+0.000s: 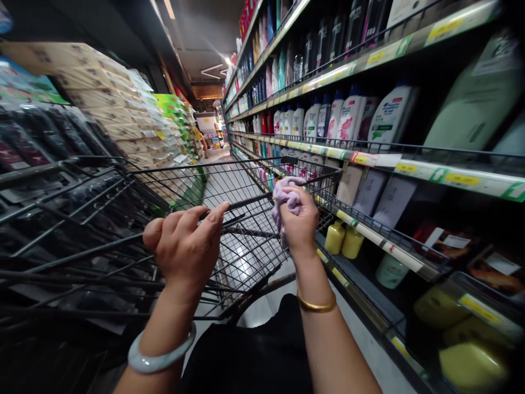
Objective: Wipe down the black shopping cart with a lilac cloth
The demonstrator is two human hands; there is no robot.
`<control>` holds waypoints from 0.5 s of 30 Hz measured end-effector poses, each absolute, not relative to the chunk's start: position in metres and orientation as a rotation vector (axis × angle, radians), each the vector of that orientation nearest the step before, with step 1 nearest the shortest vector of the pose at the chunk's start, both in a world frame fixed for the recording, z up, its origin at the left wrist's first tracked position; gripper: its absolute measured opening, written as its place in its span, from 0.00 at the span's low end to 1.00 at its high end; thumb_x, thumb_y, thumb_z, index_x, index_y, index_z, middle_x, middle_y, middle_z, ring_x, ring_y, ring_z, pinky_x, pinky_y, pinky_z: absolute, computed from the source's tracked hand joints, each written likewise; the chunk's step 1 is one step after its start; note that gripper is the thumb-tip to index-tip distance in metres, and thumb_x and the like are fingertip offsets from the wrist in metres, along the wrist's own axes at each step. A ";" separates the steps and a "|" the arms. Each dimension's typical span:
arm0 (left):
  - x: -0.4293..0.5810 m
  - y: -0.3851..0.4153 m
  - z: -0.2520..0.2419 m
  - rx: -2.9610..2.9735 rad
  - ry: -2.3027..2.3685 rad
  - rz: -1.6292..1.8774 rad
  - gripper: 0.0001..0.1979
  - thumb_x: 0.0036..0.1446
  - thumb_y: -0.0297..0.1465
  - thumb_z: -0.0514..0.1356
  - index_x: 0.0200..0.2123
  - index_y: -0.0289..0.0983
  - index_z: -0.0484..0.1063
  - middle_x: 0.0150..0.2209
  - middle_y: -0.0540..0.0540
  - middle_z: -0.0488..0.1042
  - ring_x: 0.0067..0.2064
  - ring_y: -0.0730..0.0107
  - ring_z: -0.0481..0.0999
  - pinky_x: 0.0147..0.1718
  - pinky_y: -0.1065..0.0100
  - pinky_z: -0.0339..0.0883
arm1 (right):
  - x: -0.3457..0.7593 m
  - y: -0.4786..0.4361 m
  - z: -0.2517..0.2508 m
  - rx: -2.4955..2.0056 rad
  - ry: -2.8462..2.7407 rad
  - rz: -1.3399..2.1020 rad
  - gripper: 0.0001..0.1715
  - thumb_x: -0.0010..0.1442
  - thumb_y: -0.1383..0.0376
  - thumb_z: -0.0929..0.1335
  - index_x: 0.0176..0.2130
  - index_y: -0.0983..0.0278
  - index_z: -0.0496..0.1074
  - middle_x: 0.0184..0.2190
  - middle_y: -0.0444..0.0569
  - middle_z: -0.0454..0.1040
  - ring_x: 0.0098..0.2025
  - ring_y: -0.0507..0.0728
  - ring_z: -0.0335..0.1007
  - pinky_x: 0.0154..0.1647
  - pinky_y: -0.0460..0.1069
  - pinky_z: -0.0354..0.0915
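Observation:
My left hand (pixel 184 241) lies over the dark handle (pixel 250 201) of a shopping cart, its fingers curled around the bar. A crumpled light purple cloth (pixel 289 198) is bunched in my right hand (pixel 302 221), whose fingers are closed on it at the right end of the handle. Whether those fingers also grip the bar is hidden by the cloth. Beyond both hands spreads the wire basket of the shopping cart (pixel 262 251), with floor tiles showing through its mesh. A pale bangle (pixel 159 358) circles my left wrist, and a gold bangle (pixel 316 305) my right.
Shelves (pixel 414 164) of shampoo bottles (pixel 389 117) run along the right, close to the cart. Yellow bottles (pixel 335 238) stand lower down. On the left rise stacked goods (pixel 98 93) and dark packages (pixel 53 131). A tiled aisle (pixel 219 189) stretches ahead between them.

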State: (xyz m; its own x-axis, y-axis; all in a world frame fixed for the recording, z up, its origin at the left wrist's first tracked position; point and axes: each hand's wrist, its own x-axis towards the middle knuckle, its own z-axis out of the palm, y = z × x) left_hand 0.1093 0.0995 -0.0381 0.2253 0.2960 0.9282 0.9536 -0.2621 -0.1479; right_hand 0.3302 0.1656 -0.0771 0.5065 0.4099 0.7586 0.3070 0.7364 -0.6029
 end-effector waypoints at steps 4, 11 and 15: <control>0.111 0.097 -0.038 -1.684 -1.135 -0.982 0.15 0.70 0.35 0.64 0.57 0.52 0.81 0.45 0.47 0.84 0.45 0.58 0.76 0.52 0.54 0.56 | 0.307 0.149 -0.064 -0.561 -1.342 0.145 0.15 0.57 0.71 0.70 0.43 0.56 0.81 0.46 0.46 0.85 0.56 0.58 0.80 0.64 0.56 0.73; 0.110 0.095 -0.040 -1.634 -1.048 -0.976 0.14 0.68 0.34 0.66 0.56 0.47 0.81 0.46 0.46 0.84 0.46 0.57 0.75 0.54 0.54 0.56 | 0.344 0.175 -0.085 -0.768 -0.921 0.259 0.11 0.54 0.67 0.72 0.41 0.61 0.79 0.43 0.46 0.83 0.48 0.57 0.79 0.57 0.55 0.72; 0.112 0.096 -0.040 -1.611 -1.032 -0.985 0.15 0.67 0.34 0.67 0.56 0.47 0.80 0.45 0.47 0.84 0.46 0.57 0.76 0.55 0.53 0.55 | 0.342 0.172 -0.084 -0.830 -0.858 0.196 0.13 0.53 0.68 0.70 0.41 0.60 0.78 0.42 0.46 0.81 0.46 0.57 0.77 0.56 0.54 0.72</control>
State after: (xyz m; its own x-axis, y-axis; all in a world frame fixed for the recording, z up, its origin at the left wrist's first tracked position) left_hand 0.1116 0.0958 -0.0402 0.3191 0.1738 0.9316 0.9388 -0.1928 -0.2856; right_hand 0.3419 0.1716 -0.0837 0.6577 0.4663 0.5915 0.1633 0.6784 -0.7164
